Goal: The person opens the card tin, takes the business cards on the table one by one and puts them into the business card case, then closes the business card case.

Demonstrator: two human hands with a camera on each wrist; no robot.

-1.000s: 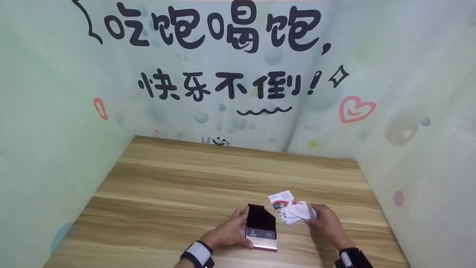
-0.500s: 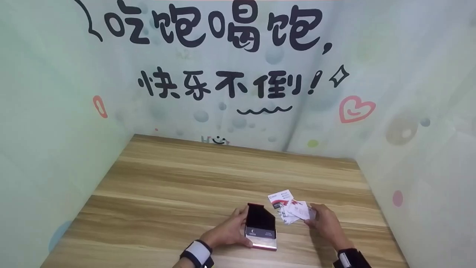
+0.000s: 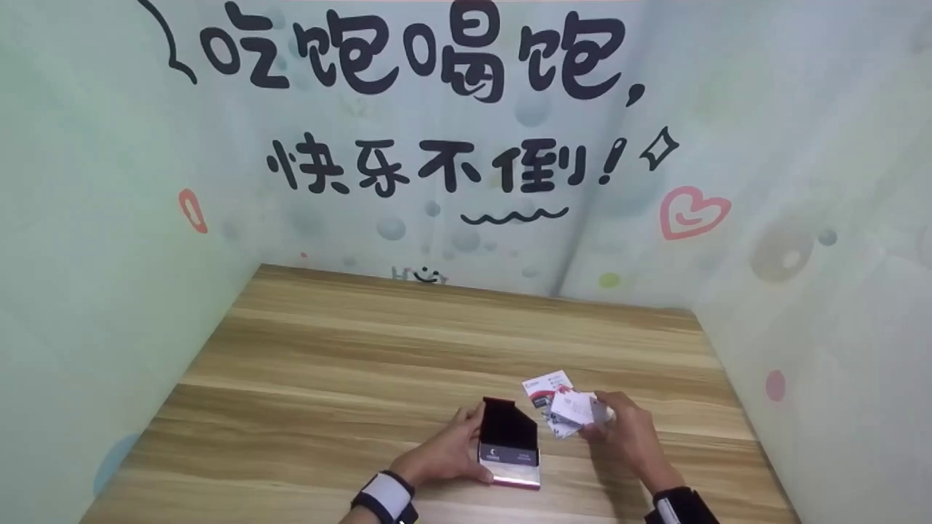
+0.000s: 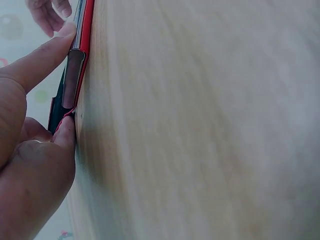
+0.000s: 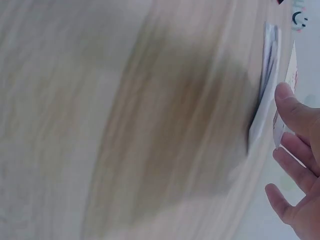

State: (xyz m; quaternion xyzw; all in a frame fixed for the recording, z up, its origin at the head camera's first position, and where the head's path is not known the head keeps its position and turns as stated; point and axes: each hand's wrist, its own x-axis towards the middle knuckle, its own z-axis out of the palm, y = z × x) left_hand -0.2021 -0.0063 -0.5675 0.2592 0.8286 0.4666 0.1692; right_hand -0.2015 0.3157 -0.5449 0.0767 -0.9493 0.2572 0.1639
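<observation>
A business card case [image 3: 507, 429] lies with its lid folded back on the table, black inside with a dark card and a silvery front. My left hand [image 3: 445, 447] grips its left side, thumb at the front edge and fingers near the lid hinge. In the left wrist view the case [image 4: 73, 77] shows a red edge near the wood. To the right, my right hand [image 3: 630, 437] pinches a white business card [image 3: 573, 407] between thumb and fingers, over a loose pile of business cards [image 3: 542, 386]. That pile [image 5: 267, 82] lies fanned on the table in the right wrist view.
The wood-grain table [image 3: 349, 342] is enclosed by pale printed walls [image 3: 87, 218] on the left, right and back. A strap [image 3: 386, 495] is around the left wrist, and another strap [image 3: 681, 503] around the right.
My right hand has shifted a little left, carrying the white business card further over the pile. The left hand and the card case have stayed in place.
</observation>
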